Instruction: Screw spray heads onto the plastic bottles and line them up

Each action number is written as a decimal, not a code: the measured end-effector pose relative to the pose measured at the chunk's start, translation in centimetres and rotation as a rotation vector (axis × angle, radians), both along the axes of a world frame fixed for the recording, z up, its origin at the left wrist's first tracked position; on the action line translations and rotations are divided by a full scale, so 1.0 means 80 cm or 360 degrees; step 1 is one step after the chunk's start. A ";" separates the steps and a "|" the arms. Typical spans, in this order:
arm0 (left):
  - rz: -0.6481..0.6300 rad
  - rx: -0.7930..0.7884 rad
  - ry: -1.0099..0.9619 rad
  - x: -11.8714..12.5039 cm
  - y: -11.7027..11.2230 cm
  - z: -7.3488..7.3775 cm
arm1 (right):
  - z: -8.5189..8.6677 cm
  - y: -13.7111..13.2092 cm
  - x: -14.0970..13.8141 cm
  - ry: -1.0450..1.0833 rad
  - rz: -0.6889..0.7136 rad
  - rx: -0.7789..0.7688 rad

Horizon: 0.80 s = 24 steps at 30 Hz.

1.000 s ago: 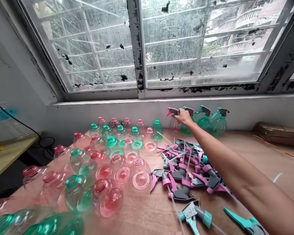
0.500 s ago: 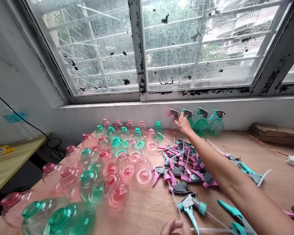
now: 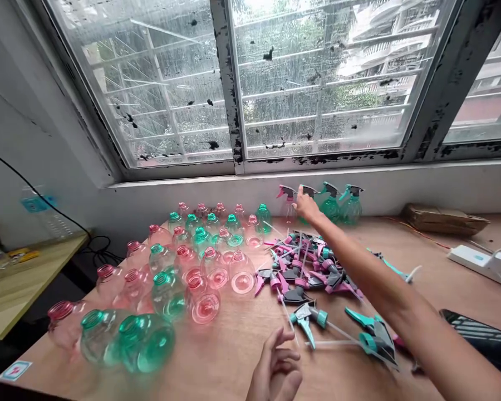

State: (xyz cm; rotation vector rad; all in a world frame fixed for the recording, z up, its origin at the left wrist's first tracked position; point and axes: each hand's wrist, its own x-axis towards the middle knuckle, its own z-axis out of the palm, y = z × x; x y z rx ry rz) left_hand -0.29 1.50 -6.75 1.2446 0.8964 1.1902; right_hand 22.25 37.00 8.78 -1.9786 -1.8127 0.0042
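Note:
My right hand (image 3: 307, 205) reaches to the back of the table, closed around the upper part of a green spray bottle (image 3: 310, 191). It covers most of that bottle, and its far fingers are hidden. To its left stands a pink spray bottle (image 3: 289, 206); two green spray bottles, one (image 3: 329, 207) beside the other (image 3: 351, 207), stand upright on the right. My left hand (image 3: 275, 367) is at the bottom, with nothing in it, its fingers loosely bent and apart. Just beyond it lies a teal and grey spray head (image 3: 307, 318) with its clear tube.
Several open pink bottles (image 3: 242, 273) and green bottles (image 3: 146, 342) fill the left side. A pile of pink and black spray heads (image 3: 303, 264) lies mid-table. At right are a brown package (image 3: 442, 218), a white power strip (image 3: 474, 260) and a dark glossy object (image 3: 480, 340).
The view has shifted, showing more of the table's front and right. My left hand has risen further into view. My right hand stays at the same green spray bottle.

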 end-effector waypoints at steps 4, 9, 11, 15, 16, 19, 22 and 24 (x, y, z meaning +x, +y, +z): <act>-0.0014 0.0036 0.0069 0.004 -0.004 0.015 | 0.034 -0.049 0.048 -0.0024 0.0062 -0.0078; -0.0027 0.0042 0.0183 0.006 -0.009 0.034 | 0.053 -0.145 0.092 0.0019 0.0190 -0.0166; -0.0003 0.0053 0.0245 0.006 -0.011 0.043 | 0.047 -0.201 0.091 0.0064 0.0297 -0.0183; 0.0120 0.0150 0.0413 -0.001 -0.009 0.066 | 0.002 -0.342 0.066 0.0154 0.0522 -0.0185; 0.0163 0.0194 0.0465 -0.005 -0.005 0.074 | -0.016 -0.379 0.058 0.0182 0.0569 -0.0175; 0.0342 0.0367 0.0654 -0.020 0.020 0.104 | -0.073 -0.477 0.039 0.0335 0.0648 0.0062; 0.0590 0.0593 0.0877 -0.033 0.061 0.134 | -0.117 -0.533 0.026 0.0510 0.0844 0.0152; 0.0687 0.0752 0.1046 -0.038 0.092 0.151 | -0.136 -0.545 0.020 0.0647 0.0932 0.0157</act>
